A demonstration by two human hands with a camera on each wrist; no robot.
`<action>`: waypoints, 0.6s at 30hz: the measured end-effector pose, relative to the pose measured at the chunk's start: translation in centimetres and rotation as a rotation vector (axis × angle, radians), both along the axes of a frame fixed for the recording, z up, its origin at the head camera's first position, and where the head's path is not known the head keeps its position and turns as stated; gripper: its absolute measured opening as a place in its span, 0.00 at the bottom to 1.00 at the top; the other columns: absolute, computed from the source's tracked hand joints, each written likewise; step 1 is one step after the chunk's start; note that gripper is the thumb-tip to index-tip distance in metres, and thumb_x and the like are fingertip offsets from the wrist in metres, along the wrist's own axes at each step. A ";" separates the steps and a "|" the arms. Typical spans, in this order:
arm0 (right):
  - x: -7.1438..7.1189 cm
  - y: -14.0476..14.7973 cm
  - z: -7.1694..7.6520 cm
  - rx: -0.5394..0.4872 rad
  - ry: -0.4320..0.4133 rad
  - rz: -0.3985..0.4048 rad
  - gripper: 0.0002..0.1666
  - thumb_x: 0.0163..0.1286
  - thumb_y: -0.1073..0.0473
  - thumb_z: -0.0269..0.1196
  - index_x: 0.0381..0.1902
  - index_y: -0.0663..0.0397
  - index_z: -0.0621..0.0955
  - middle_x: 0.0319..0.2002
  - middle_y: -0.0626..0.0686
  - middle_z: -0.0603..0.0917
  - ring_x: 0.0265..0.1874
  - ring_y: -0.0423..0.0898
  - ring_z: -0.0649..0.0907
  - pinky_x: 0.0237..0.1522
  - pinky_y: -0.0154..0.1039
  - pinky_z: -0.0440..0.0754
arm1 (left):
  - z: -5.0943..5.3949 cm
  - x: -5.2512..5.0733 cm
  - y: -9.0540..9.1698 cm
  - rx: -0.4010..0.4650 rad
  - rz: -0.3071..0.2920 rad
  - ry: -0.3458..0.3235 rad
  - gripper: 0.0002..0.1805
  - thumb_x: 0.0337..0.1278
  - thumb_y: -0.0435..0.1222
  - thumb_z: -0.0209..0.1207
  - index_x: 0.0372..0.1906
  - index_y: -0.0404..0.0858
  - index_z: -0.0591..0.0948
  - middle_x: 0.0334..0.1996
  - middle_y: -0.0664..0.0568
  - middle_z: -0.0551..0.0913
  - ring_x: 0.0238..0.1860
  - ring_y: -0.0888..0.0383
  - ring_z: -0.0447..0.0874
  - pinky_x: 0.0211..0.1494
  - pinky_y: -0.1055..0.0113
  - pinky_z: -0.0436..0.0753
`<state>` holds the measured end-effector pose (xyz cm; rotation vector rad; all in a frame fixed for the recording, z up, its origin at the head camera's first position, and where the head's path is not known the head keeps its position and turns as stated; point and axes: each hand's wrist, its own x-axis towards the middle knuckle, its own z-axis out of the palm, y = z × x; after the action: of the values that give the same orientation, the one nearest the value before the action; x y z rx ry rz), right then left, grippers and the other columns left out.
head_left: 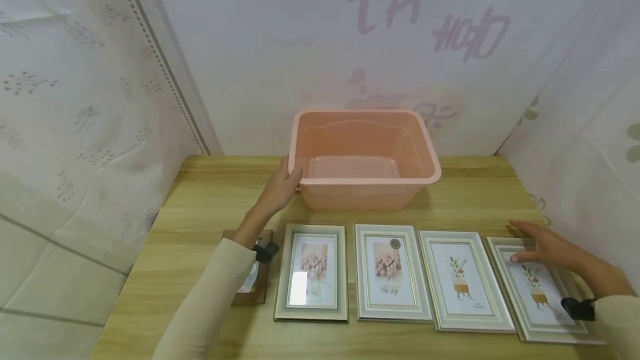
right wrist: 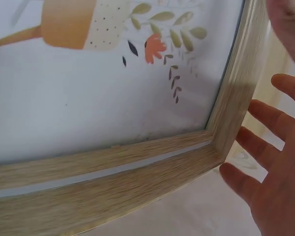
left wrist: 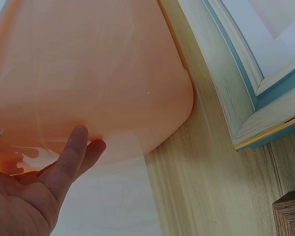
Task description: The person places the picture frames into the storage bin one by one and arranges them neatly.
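On the far side of the wooden table (head_left: 170, 254), there is a pink plastic tub (head_left: 350, 197) that looks light, smooth and a bit bendy, so its rim is a good place to grab, and the left hand (head_left: 280, 186) grips it there on the left side. At the near right lies a pale picture frame (head_left: 540, 300), likely stiff with a slick front that could crack, so hold its hard edges. Well apart from the left, the right hand (head_left: 554, 246) is over its far end, fingers spread; I can't tell if they touch it.
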<state>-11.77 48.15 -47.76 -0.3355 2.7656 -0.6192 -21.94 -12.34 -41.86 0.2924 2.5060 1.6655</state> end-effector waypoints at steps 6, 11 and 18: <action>0.2 0.9 -0.1 0.017 0.007 0.000 0.56 0.47 0.56 0.78 0.63 0.84 0.63 0.60 0.85 0.64 0.57 0.82 0.65 0.53 0.73 0.64 | -0.2 -0.1 0.0 0.008 0.002 0.008 0.30 0.75 0.45 0.40 0.75 0.37 0.54 0.58 0.36 0.74 0.52 0.42 0.81 0.49 0.46 0.83; 0.1 1.7 -0.4 0.046 -0.022 -0.029 0.52 0.46 0.55 0.78 0.61 0.83 0.67 0.59 0.84 0.66 0.57 0.81 0.66 0.53 0.72 0.64 | -0.3 0.0 0.1 0.018 0.006 0.003 0.30 0.76 0.45 0.40 0.75 0.36 0.55 0.57 0.37 0.74 0.53 0.42 0.80 0.49 0.47 0.84; -0.5 2.6 -0.8 0.169 0.167 0.062 0.30 0.46 0.63 0.76 0.46 0.74 0.81 0.43 0.70 0.82 0.44 0.67 0.79 0.45 0.55 0.77 | 0.0 0.1 0.1 0.001 0.003 -0.001 0.32 0.75 0.48 0.39 0.76 0.37 0.53 0.58 0.36 0.74 0.55 0.42 0.80 0.50 0.49 0.84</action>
<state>-12.22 50.71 -48.56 -0.4513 2.9280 -0.3544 -21.81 -12.25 -41.89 0.2884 2.5064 1.6670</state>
